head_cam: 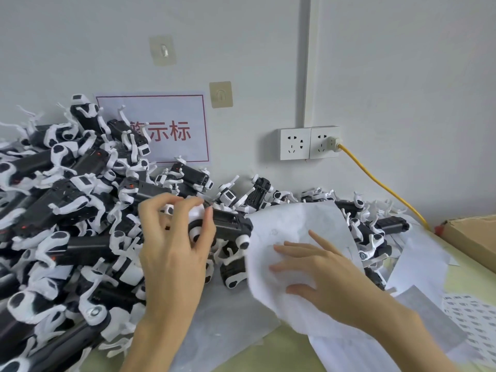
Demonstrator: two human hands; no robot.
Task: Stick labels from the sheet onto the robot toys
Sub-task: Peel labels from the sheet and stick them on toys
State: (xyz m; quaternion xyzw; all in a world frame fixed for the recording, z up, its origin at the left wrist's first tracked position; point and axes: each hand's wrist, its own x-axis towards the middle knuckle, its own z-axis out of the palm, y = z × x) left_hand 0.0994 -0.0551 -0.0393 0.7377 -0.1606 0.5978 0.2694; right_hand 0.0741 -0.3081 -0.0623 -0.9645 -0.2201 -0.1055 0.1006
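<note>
Left hand (174, 237): fingers curled round a black-and-white robot toy (222, 226) at the front of the pile. Right hand (319, 275): fingers straight, pressing flat on a curled white sheet (292, 224) just right of that toy. Heap of toys (67, 210): banked against the wall, left and behind. Printed label sheet (467, 315): lying at far right. Progress: labels on toys not discernible; many toys apparently waiting, count done unknown.

Robot toys (67, 210) heaped left, label sheet (295, 232) right.
</note>
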